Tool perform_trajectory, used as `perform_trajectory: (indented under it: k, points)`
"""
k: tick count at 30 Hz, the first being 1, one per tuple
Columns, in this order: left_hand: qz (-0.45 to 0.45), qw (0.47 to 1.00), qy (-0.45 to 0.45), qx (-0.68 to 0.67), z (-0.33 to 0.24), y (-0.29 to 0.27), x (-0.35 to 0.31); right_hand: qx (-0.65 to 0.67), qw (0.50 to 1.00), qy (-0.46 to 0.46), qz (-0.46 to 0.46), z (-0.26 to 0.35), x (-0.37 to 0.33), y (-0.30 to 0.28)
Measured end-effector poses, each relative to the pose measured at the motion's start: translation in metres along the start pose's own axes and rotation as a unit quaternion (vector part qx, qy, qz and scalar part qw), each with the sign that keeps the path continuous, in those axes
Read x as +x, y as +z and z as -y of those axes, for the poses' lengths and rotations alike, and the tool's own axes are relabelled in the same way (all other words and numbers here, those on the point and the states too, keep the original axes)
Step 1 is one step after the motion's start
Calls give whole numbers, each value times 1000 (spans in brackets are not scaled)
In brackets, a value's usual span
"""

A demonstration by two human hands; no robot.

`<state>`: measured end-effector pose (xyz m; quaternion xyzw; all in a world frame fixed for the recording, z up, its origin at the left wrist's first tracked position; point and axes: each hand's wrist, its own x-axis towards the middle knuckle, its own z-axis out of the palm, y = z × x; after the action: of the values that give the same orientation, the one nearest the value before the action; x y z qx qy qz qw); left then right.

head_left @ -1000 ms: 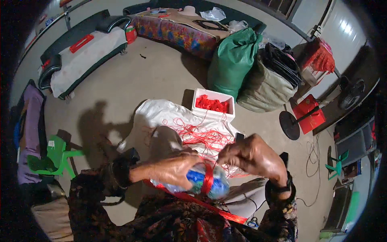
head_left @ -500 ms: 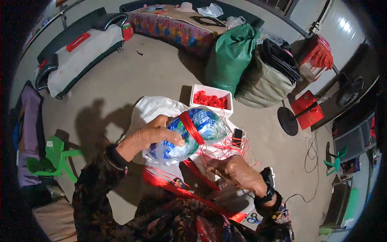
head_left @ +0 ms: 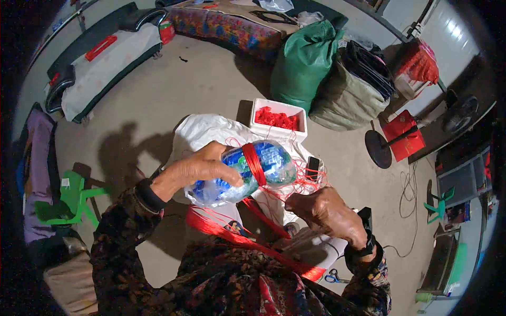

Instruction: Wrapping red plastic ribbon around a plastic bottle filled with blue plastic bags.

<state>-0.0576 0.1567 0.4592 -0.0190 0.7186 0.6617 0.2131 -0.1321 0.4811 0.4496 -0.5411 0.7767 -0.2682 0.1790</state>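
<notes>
My left hand (head_left: 205,169) is closed around the left part of a rounded bundle (head_left: 276,160), blue and green inside clear plastic. A band of red string (head_left: 254,164) is wound round the bundle's middle. To the right and nearer me, my right hand (head_left: 326,211) makes a fist, with thin red strands running up to its fingers from the bundle side. A thick hank of red string (head_left: 226,236) lies across my lap. Under the bundle, a white sack (head_left: 197,131) is spread out, with loose red strands over its right part.
A white foam box (head_left: 292,134) of red string stands beyond the bundle, before a green sack (head_left: 300,66). A phone (head_left: 313,165) lies at the sack's right side. Scissors (head_left: 334,276) are by my right forearm. A green chair (head_left: 76,197) stands left; a fan base (head_left: 378,149) stands right.
My right hand has moved right, away from the bundle, and more of its fist shows. The bundle has turned slightly in my left hand. The whole view has shifted a little.
</notes>
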Motion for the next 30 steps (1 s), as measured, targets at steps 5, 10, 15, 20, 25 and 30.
perform_trajectory:
  k: [5,10,15,20,25,30]
  points:
    - [-27,981,67,181,12,25,10,-43,997,-42,56,35,11,-28]
    - [75,947,82,300,-2,65,0,141,989,-36,24,50,54,-59]
    - [76,931,204,294,-32,65,-20,327,943,59,-1,-2,41,-20]
    - [21,999,10,23,-50,26,-12,223,974,-7,-21,-16,5,29]
    - [-26,968,68,240,-16,31,22,20,996,-81,18,60,3,-41]
    - [122,947,176,239,-13,75,1,110,993,-39,-9,47,34,-78]
